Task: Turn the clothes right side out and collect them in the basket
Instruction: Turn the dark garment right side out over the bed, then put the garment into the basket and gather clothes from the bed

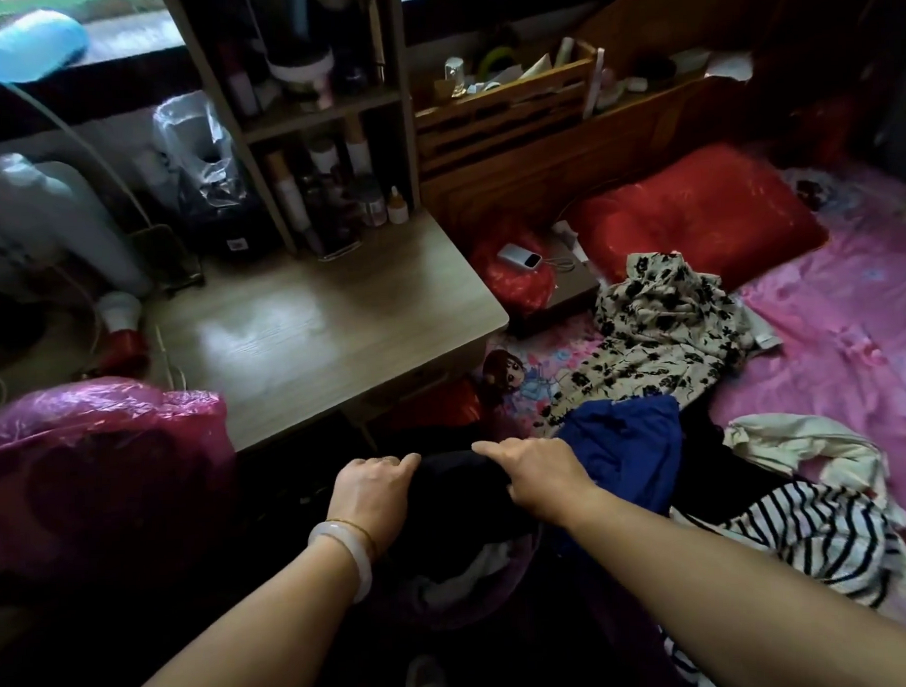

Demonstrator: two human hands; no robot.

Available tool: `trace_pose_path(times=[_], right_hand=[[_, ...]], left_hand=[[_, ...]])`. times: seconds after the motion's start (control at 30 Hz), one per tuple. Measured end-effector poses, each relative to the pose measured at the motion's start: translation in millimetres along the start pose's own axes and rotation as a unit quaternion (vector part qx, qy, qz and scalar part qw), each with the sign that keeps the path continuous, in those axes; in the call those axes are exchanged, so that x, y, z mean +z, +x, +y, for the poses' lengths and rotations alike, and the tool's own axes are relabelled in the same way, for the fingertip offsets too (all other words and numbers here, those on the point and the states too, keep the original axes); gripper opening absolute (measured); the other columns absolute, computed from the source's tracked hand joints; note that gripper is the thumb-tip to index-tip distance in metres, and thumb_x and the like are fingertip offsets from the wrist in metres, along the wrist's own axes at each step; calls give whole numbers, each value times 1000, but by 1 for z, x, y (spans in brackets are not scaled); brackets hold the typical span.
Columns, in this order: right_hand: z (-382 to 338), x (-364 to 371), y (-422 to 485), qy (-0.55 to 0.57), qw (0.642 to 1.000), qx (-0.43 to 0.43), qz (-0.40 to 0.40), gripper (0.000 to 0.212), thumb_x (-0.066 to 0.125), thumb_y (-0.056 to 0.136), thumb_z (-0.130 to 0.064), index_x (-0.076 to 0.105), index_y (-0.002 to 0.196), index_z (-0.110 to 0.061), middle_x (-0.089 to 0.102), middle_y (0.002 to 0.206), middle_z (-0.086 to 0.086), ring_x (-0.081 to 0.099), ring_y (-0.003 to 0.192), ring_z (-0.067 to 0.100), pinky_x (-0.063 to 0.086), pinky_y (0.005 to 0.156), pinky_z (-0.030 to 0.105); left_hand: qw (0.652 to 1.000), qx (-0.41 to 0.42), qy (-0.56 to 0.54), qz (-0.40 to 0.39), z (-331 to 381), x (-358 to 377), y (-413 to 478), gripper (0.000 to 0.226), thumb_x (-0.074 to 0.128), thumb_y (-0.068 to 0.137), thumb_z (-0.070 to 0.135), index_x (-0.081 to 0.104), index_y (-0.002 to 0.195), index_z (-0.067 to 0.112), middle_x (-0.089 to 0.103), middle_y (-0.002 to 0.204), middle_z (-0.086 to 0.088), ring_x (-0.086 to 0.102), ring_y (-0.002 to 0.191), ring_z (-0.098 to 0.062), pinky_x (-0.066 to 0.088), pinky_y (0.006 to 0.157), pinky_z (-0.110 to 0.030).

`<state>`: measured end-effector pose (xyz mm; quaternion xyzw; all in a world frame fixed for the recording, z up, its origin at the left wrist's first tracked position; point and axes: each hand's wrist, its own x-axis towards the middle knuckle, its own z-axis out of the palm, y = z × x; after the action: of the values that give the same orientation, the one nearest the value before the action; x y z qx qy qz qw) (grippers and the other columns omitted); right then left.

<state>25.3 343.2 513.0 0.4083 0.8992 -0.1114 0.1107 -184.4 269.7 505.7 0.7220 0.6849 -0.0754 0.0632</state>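
Dark garment in left hand, right hand

Both forearms are bare along all their visible length, down to the left hand and the right hand. Just behind the left hand, a thick, smooth bangle circles the wrist, pale and milky with a faint pink tint, slightly translucent. Between the bangle and the hand lies a thin gold-coloured chain bracelet.

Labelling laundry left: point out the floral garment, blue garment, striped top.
floral garment (661, 336), head view, middle of crumpled heap.
blue garment (624, 450), head view, central fold.
striped top (807, 536), head view, striped middle.
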Motion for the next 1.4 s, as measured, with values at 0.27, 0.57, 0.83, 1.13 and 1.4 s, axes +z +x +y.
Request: trace_pose_path(times=[0.27, 0.57, 0.83, 1.13, 1.4], right_hand=[[-15, 80, -5, 41, 983, 0, -180, 83, 54, 90, -14, 2, 153, -32, 9, 161, 3, 14, 146, 28, 24, 114, 45], [15, 106, -25, 99, 959, 56, -258, 87, 48, 82, 1, 13, 151, -39, 31, 155, -3, 48, 128, 25, 49, 92, 39], [71, 92, -11, 139, 964, 139, -180, 61, 44, 90, -13, 29, 147, -27, 45, 142, 6, 49, 125, 28, 46, 94, 39], [179, 150, -7, 251, 874, 389, -149, 44, 44, 92, -16, 47, 135, -26, 34, 138, 12, 41, 126, 35, 43, 99, 42], [206, 216, -16, 558, 648, 517, -45, 37, 70, 83, -17, 65, 113, 4, 62, 122, 22, 61, 105, 29, 48, 94, 41]], left_hand=[[980, 36, 76, -181, -8, 71, -22, 62, 47, 91, 24, 26, 149, 15, 38, 148, -12, 24, 144, -28, 15, 118, -47], [955, 45, 113, -272, -12, 80, -10, 45, 42, 90, 23, 43, 135, 16, 58, 128, -3, 48, 124, -25, 3, 118, -51], [967, 89, 102, -215, 43, 55, 71, 49, 43, 89, 22, 38, 138, 16, 56, 129, -5, 48, 124, -26, 6, 118, -51], [967, 160, 57, -192, 154, 70, 156, 48, 43, 89, 21, 37, 137, 18, 54, 132, -5, 47, 125, -26, 10, 119, -48], [960, 146, -21, -240, 220, 116, 165, 52, 47, 88, 23, 35, 139, 21, 51, 135, -3, 47, 126, -23, 21, 116, -39]])
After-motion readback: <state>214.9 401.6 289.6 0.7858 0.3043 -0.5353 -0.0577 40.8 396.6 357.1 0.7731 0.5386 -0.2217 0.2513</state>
